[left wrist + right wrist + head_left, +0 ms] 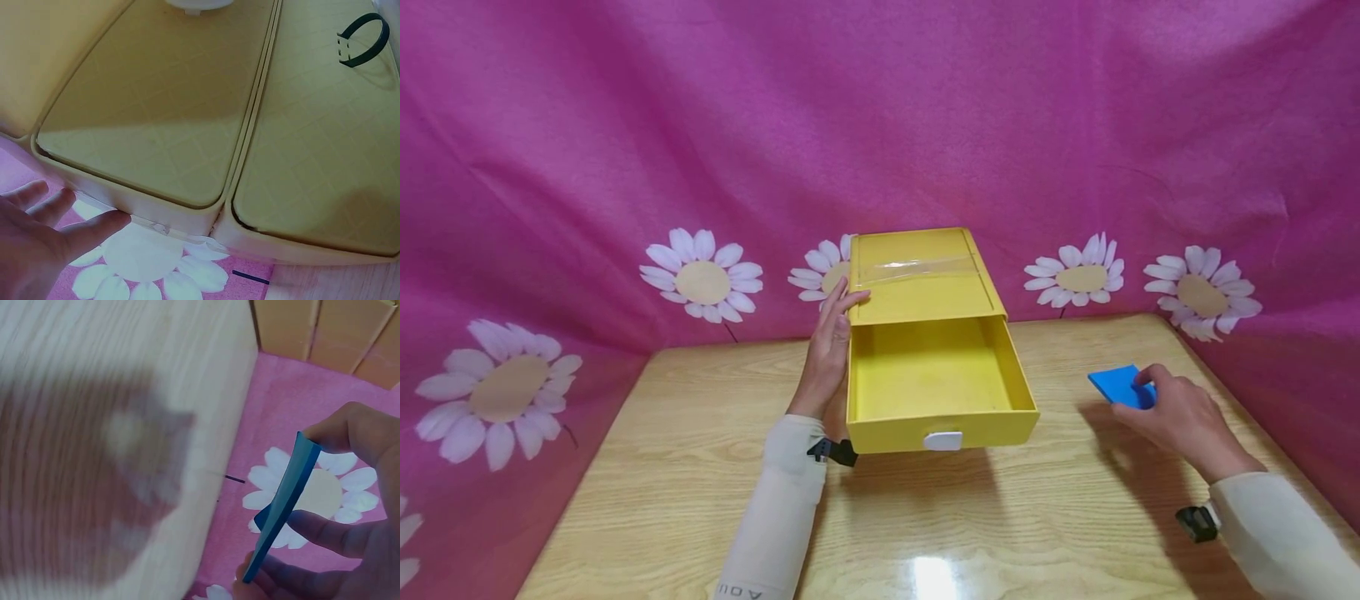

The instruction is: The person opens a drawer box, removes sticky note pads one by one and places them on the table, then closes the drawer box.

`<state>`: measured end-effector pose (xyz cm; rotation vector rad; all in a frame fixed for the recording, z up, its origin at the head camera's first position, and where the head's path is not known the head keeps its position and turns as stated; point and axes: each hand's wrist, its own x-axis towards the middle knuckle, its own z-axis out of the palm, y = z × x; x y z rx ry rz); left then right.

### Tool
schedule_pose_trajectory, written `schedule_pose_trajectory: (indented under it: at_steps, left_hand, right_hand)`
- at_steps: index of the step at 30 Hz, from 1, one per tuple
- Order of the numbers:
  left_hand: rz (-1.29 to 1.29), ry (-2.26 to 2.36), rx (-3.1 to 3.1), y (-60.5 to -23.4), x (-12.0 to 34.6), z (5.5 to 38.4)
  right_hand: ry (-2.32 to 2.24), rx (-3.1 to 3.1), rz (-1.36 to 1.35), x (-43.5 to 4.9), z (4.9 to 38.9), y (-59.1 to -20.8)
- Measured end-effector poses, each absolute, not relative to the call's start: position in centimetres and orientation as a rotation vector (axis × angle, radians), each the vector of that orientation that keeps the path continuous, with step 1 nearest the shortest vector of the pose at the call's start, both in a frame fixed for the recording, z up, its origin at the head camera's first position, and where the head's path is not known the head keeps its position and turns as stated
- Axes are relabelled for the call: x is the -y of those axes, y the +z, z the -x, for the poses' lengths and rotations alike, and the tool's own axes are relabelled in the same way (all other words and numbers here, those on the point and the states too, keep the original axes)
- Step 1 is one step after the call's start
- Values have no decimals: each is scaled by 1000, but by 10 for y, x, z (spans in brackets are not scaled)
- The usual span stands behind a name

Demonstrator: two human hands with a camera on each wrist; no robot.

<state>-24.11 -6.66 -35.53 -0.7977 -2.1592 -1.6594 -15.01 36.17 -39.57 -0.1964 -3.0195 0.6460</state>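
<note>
A yellow drawer box point(921, 296) stands in the middle of the table, its drawer point(943, 431) pulled out toward me; a white tab is on the drawer front and the visible inside is bare. My left hand point(829, 350) rests its straight fingers along the box's left side, one fingertip over the top edge; in the left wrist view the same hand point(50, 237) lies by the yellow wall. Off to the right, my right hand point(1183, 417) pinches a thin flat blue piece point(1120, 386) above the table. In the right wrist view, thumb and fingers grip the blue piece point(284, 500) edge-on.
Clear tape point(917, 267) crosses the box top. Behind the wooden table point(700, 450) and at its sides hangs a pink cloth point(880, 108) printed with white daisies. A black loop point(369, 40) shows against the yellow surface in the left wrist view.
</note>
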Motion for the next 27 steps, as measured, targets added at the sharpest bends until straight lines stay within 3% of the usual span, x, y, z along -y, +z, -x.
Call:
schedule_pose_trajectory:
  at_steps: [27]
  left_hand:
    - [785,-1651,2151,-355,66,241]
  right_hand:
    - [563,3086,244,-365,160,-428]
